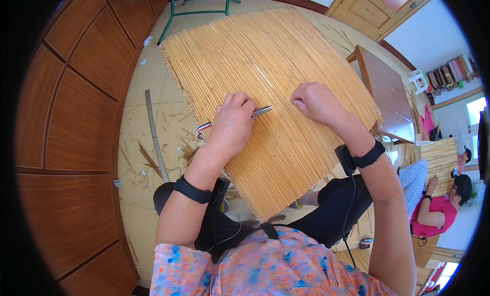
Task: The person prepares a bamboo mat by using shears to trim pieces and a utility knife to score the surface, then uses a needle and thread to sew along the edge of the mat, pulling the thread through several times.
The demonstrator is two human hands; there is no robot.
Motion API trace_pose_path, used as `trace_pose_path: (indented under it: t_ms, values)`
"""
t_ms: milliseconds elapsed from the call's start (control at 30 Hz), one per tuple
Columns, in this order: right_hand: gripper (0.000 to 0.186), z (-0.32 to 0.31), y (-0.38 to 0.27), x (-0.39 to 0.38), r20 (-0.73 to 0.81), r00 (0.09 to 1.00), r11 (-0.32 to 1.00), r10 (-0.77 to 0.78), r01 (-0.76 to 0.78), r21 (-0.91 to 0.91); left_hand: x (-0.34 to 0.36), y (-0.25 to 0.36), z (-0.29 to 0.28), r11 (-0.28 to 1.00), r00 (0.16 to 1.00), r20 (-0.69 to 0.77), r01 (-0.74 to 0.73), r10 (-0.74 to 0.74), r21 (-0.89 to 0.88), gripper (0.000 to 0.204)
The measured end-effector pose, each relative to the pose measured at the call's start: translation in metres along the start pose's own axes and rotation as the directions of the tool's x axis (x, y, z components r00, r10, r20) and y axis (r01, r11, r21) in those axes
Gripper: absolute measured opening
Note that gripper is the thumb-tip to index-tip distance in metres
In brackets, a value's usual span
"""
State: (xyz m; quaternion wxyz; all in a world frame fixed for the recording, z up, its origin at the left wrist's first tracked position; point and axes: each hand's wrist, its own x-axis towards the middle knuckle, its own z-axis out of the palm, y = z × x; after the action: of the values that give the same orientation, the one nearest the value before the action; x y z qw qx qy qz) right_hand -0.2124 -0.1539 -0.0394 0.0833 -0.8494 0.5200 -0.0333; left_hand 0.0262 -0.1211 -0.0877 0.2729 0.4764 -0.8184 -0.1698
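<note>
**Surrounding Area: Fixtures, Furniture and Co-worker**

Reddish-brown wooden panelling (76, 138), divided into rectangular sections, lined the left side. Cream square floor tiles (140, 224) adjoined its base. A green tubular frame (227, 4) stood at the far edge, left of centre. A pale wooden panelled door (365, 14) occupied the far right. A dark-brown wooden table with a glossy top (383, 92) stood at the right; a small white stool (418, 81) was positioned beyond it. A co-worker in a bright pink top (439, 214) and blue-and-white checked trousers (414, 181) was located at the lower right.
</note>
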Motion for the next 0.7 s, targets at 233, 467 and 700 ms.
trace_pose_path:
  t_ms: [233,467,700]
  values:
    - [0.01,0.003,0.001,0.0,-0.02,0.999,0.999,-0.028,0.028,0.016,0.0,-0.003,0.004,1.0,0.999,-0.032,-0.02,0.02,0.013,0.024]
    - [0.011,-0.002,-0.018,-0.006,0.006,0.991,0.967,-0.133,0.131,-0.221,-0.001,-0.004,0.006,1.0,0.999,-0.037,-0.016,0.016,0.011,0.022]
    - [0.007,-0.002,-0.014,-0.013,0.038,0.988,0.956,-0.152,0.157,-0.246,-0.001,-0.001,0.004,0.999,1.0,-0.012,0.026,-0.025,0.03,0.02]
